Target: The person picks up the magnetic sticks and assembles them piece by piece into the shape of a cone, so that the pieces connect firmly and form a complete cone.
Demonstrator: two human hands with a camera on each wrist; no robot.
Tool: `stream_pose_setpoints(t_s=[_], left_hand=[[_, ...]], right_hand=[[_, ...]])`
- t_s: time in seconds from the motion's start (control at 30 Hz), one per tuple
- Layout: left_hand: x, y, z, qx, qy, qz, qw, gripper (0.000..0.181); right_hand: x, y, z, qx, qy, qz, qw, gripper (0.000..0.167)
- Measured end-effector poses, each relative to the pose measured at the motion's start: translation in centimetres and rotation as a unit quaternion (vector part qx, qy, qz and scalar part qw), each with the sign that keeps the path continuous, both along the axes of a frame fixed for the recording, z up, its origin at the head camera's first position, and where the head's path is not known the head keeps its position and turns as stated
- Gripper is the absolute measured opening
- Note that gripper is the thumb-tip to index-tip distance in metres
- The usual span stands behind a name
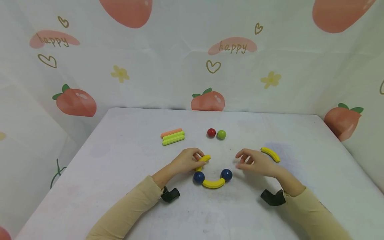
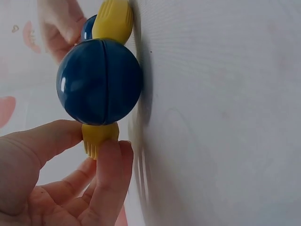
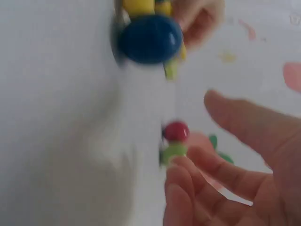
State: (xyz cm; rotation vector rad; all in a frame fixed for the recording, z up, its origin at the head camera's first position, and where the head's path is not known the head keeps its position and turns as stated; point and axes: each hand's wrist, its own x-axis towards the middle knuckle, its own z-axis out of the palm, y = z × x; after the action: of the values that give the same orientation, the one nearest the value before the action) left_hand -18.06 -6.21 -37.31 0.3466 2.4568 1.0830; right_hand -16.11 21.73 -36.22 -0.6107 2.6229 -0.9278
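In the head view my left hand point(image 1: 189, 160) pinches a yellow curved stick point(image 1: 205, 158) between thumb and fingers. The lower end of that stick meets a dark blue ball point(image 1: 199, 177). A second yellow curved stick point(image 1: 213, 184) runs from this ball to another dark blue ball point(image 1: 226, 175). The left wrist view shows the thumb and fingertips on the ridged yellow piece point(image 2: 99, 136), against the near blue ball point(image 2: 99, 82). My right hand point(image 1: 255, 162) hovers right of the joined pieces, fingers loosely bent, holding nothing. Its thumb and fingers stand apart in the right wrist view.
A loose yellow curved stick point(image 1: 270, 155) lies beyond my right hand. Farther back are a red ball point(image 1: 211, 132) and a green ball point(image 1: 221, 134). To their left lie an orange stick point(image 1: 171, 133) and two yellow-green sticks point(image 1: 173, 139). A printed cloth hangs behind the white table point(image 1: 135, 123).
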Motion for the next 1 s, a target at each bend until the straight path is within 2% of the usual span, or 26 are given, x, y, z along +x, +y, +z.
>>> stream_pose_setpoints(t_s=[0.07,0.17,0.23,0.37,0.57,0.83,1.0], left_hand=[[0.0,0.0,0.0,0.001,-0.002,0.002,1.0000,0.031],[-0.1,-0.1,-0.1,0.004,-0.006,0.003,1.0000,0.031],[-0.1,-0.2,-0.1,0.005,-0.007,0.001,1.0000,0.032],[0.0,-0.2,0.1,0.009,-0.014,0.002,0.9999,0.032],[0.0,-0.2,0.0,0.011,-0.020,0.004,0.9997,0.032],[-0.2,-0.2,-0.2,0.008,-0.024,0.006,0.9997,0.032],[-0.1,-0.2,-0.1,0.008,-0.023,0.006,0.9997,0.032]], right_hand=[[-0.5,1.2,0.4,0.011,0.048,-0.039,0.9980,0.032],[-1.1,3.1,0.8,0.031,0.088,-0.094,0.9912,0.028],[-1.5,4.3,0.8,0.045,0.095,-0.121,0.9871,0.028],[-1.9,6.1,0.6,0.066,0.078,-0.159,0.9820,0.035],[-2.1,7.4,0.2,0.085,0.047,-0.175,0.9798,0.041],[-2.5,7.9,-0.4,0.088,0.012,-0.174,0.9808,0.034],[-2.6,7.9,-0.6,0.080,0.005,-0.170,0.9822,0.032]])
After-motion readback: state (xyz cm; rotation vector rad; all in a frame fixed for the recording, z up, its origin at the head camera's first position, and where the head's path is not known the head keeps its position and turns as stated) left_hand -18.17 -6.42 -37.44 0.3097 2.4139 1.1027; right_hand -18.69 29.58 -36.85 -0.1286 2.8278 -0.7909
